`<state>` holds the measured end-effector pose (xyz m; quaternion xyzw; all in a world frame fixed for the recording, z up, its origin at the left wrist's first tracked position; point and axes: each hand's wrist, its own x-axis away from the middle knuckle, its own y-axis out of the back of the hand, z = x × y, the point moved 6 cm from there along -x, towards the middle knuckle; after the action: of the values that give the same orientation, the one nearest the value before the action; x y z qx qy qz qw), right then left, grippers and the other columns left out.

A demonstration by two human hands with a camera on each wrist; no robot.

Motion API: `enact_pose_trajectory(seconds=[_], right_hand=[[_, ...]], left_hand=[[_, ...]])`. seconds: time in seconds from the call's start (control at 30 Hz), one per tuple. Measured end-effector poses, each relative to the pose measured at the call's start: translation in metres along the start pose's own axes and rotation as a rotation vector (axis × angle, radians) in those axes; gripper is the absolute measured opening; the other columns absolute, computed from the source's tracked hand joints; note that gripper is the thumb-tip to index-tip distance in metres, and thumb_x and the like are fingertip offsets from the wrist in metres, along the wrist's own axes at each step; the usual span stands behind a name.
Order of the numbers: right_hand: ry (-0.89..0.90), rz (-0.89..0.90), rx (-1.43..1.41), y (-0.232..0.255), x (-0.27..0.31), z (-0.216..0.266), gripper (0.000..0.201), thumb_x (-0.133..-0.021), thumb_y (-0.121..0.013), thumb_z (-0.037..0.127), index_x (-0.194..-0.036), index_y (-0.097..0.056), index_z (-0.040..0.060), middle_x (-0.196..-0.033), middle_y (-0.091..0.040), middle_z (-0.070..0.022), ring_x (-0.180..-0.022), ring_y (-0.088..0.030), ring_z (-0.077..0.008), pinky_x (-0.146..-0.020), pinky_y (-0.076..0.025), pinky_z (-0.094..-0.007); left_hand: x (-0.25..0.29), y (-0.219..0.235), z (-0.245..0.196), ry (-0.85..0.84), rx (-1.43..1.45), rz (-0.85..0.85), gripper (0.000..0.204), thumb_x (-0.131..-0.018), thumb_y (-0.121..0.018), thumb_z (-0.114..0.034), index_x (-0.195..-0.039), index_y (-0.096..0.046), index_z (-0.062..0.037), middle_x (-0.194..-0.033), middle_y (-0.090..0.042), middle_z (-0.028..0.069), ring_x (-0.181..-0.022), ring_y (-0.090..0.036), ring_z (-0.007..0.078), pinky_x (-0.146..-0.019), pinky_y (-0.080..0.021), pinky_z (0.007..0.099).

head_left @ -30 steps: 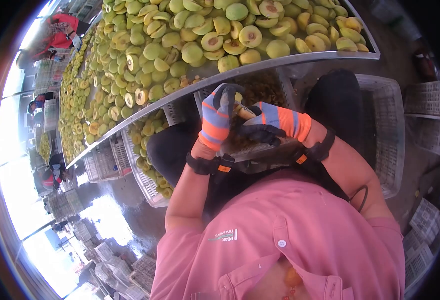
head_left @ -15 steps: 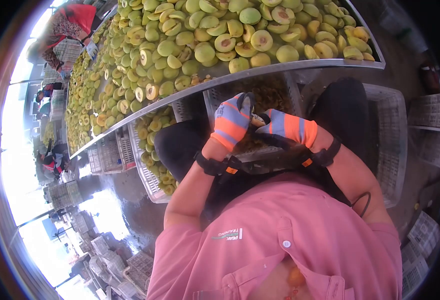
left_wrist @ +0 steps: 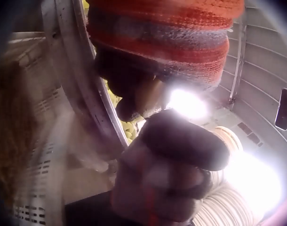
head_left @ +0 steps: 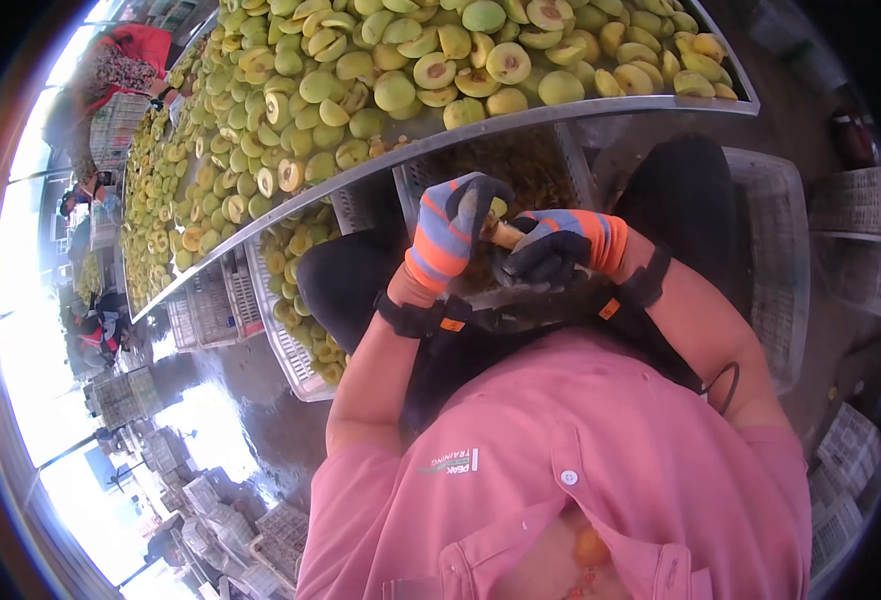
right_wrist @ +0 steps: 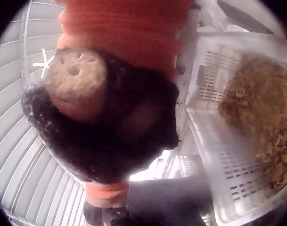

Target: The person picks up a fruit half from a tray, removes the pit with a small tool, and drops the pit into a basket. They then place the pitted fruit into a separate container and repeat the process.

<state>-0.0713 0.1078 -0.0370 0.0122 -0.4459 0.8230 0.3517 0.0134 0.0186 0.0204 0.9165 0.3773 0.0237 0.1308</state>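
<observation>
Orange and grey-blue, with dark fingers, are the gloves on both hands. The left hand (head_left: 450,228) has its fingers curled and pinches a green fruit piece (head_left: 499,208), of which only a small part can be seen. The right hand (head_left: 565,247) is closed around a tan handle (head_left: 506,235), which comes out between the hands, near the left fingertips. The head view shows only this short part; the right wrist view shows also a round end (right_wrist: 75,74) with small holes, coming out from the dark fist. The left wrist view is too dark to tell how the handle and the piece meet.

Beyond the grip, and to its left, many cut green fruits (head_left: 394,90) lie on a metal-edged table (head_left: 440,148). Below this edge, just past the hands, a white crate (right_wrist: 204,136) holds brown scraps (right_wrist: 261,108), clearest in the right wrist view. To the left of the grip, a second crate (head_left: 305,388) holds green fruit halves (head_left: 305,325).

On the pink shirt (head_left: 560,400), nearer the body than the grip, one reads "PEAK" and "TRAINING", upside down. The orange tags (head_left: 452,324) on the wrist straps (head_left: 405,316) are too small to read.
</observation>
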Motion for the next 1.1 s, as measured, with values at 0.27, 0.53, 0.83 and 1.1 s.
enact_pose_trajectory(seconds=[0.27,0.53,0.83,1.1], right_hand=[[-0.029,0.11,0.011,-0.018,0.006,-0.002,0.023,-0.086,-0.064,0.023,-0.093,-0.061,0.0017,-0.055,-0.049,0.0007,-0.04,-0.043,-0.0066,-0.036,-0.032,-0.0217],[0.055,-0.626,0.136,0.044,-0.012,-0.002,0.026,-0.082,-0.071,0.027,-0.08,-0.062,0.0028,-0.063,-0.059,-0.0067,-0.041,-0.052,-0.0174,-0.038,-0.042,-0.0331],[0.133,-0.577,0.235,0.023,-0.025,0.007,0.018,-0.084,-0.067,0.02,-0.078,-0.061,0.0046,-0.063,-0.057,-0.0034,-0.043,-0.05,-0.0131,-0.038,-0.039,-0.0306],[0.095,-0.615,0.252,0.032,-0.028,0.001,0.014,-0.084,-0.066,0.019,-0.084,-0.061,0.0061,-0.062,-0.054,-0.0001,-0.045,-0.048,-0.0092,-0.037,-0.037,-0.0264]], left_hand=[[0.01,0.011,-0.018,-0.33,-0.271,-0.207,0.021,-0.081,-0.061,-0.007,-0.101,-0.061,-0.0001,-0.083,-0.065,0.0091,-0.074,-0.064,0.0186,-0.067,-0.05,0.0281],[0.087,0.118,-0.058,-0.271,-1.047,-0.689,0.041,-0.073,-0.066,0.002,-0.113,-0.058,0.001,-0.095,-0.066,0.0153,-0.087,-0.064,0.0309,-0.075,-0.052,0.0365],[0.145,0.213,-0.009,0.419,-1.33,-0.702,0.033,-0.087,-0.062,-0.026,-0.113,-0.063,-0.0057,-0.108,-0.062,0.0201,-0.1,-0.06,0.0365,-0.088,-0.047,0.0382],[-0.06,0.236,0.049,0.519,-0.76,-0.202,0.037,-0.089,-0.057,-0.037,-0.106,-0.065,-0.0053,-0.096,-0.066,0.0204,-0.084,-0.064,0.0336,-0.077,-0.049,0.0378]])
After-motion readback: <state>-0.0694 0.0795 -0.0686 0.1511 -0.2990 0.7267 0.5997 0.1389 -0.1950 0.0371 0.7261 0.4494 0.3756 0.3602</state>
